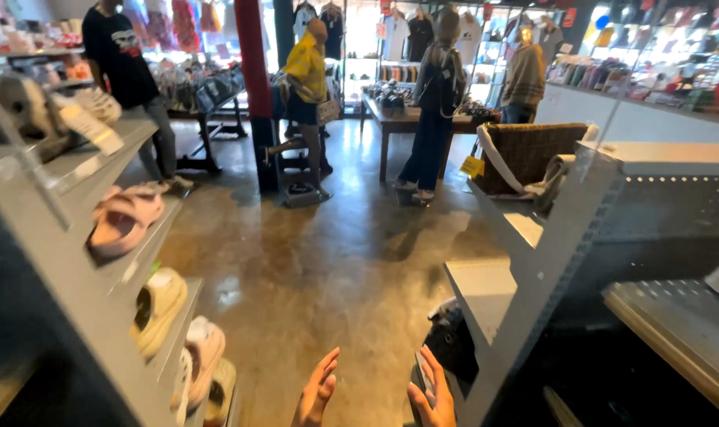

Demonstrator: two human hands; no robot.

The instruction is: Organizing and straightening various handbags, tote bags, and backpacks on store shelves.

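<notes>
A shop aisle with a glossy concrete floor (320, 269) runs between grey shoe shelves (98, 261) and a grey rack (549, 261). Low in view, the left hand (316, 393) and right hand (432, 395) are both spread wide and hold nothing. A black shoe (452, 336) sits just beside the right hand, with pink sandals (126, 217) on the left shelves.

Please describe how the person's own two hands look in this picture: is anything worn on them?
Both the left hand and the right hand are bare: no gloves, rings or watch show. Only hands and wrists enter the picture, and no sleeve is visible.
</notes>
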